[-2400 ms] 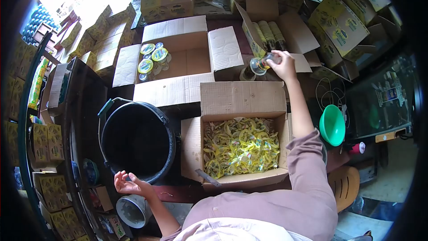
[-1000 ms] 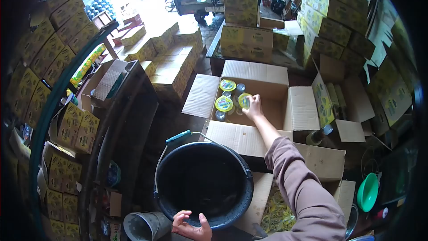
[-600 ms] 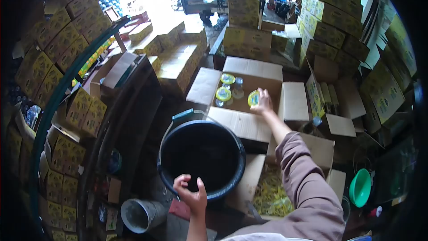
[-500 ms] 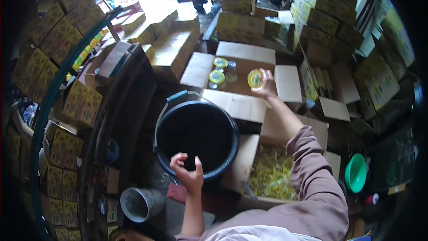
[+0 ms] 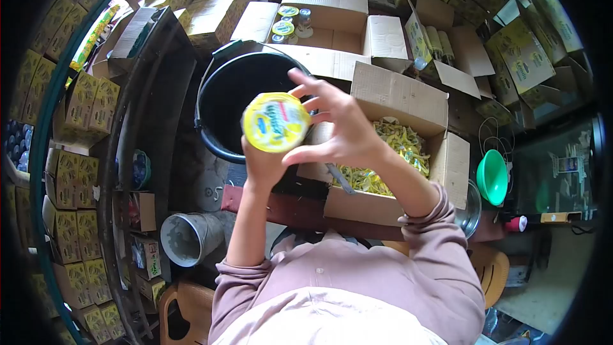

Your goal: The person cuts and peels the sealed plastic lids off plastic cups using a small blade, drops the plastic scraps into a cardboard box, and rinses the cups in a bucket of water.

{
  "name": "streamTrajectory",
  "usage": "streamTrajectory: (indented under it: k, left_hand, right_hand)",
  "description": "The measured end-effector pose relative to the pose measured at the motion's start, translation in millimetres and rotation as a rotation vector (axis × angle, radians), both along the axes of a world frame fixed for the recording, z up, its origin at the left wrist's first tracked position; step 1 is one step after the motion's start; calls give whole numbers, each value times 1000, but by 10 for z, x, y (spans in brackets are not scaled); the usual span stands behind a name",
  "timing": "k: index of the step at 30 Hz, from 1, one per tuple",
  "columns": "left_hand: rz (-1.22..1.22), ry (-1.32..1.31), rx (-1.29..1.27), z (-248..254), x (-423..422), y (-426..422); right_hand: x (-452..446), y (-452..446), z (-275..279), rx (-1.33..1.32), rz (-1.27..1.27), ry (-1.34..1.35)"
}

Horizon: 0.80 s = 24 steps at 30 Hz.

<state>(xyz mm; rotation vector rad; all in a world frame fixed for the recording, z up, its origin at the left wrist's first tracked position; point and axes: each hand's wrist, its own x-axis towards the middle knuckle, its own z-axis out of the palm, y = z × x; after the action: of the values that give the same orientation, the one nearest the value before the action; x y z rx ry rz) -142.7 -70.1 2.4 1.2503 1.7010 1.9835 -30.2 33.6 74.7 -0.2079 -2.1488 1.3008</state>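
Observation:
A sealed plastic cup with a printed yellow lid (image 5: 276, 122) is held up before me, its lid facing the camera. From below and behind, my left hand (image 5: 258, 166) grips it, and most of those fingers are hidden by the cup. My right hand (image 5: 348, 124) is open at the cup's right side, fingers apart and curved; whether a fingertip touches the cup I cannot tell. Behind the cup stands a large black bucket (image 5: 220, 99) with its handle raised. Several similar cups (image 5: 283, 27) sit in the left part of an open carton (image 5: 332, 51) beyond.
Right of the bucket, an open carton (image 5: 399, 80) contains yellow strips (image 5: 402, 147), with a grey blade-like tool (image 5: 340, 179) at its edge. A green bowl (image 5: 492, 177) is at the right and a grey pail (image 5: 185, 239) at lower left. Stacked cartons (image 5: 83, 236) line the left.
My right hand has come back from the far carton, and the cup it held is now in my left hand. My left hand has risen above the bucket's near rim. The view has tilted down.

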Motion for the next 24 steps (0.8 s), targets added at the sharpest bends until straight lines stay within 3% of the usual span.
streamTrajectory:
  k: [1,2,4,5,6,8,11,16,19,24]
  left_hand:
    - [55,-53,-129,-50,-84,-49]
    - [114,-68,-120,-68,-179,-85]
    - [170,-127,-125,-102,-415,-131]
    - [170,-172,-130,-126,-543,-131]
    - [124,-213,-78,-164,-659,-114]
    - [78,-219,-28,-325,-871,-22]
    - [9,-99,-63,-618,-1102,96]
    - [21,95,-40,-600,-972,146]
    - [68,165,-75,-560,-978,140]
    - [126,281,-128,-590,-977,144]
  right_hand:
    - [84,12,-52,-240,21,9]
    - [142,114,-294,-237,-84,26]
    - [402,167,-712,29,-453,-187]
    - [587,217,-1134,91,-487,-344]
    - [730,172,-1355,3,-492,-740]
    - [914,-37,-1677,-170,-437,-899]
    - [999,-190,-2071,-271,-383,-824]
    - [926,-102,-1924,-590,-547,-489]
    - [631,16,-1335,-271,-708,-323]
    - [-83,-41,-654,47,-591,-223]
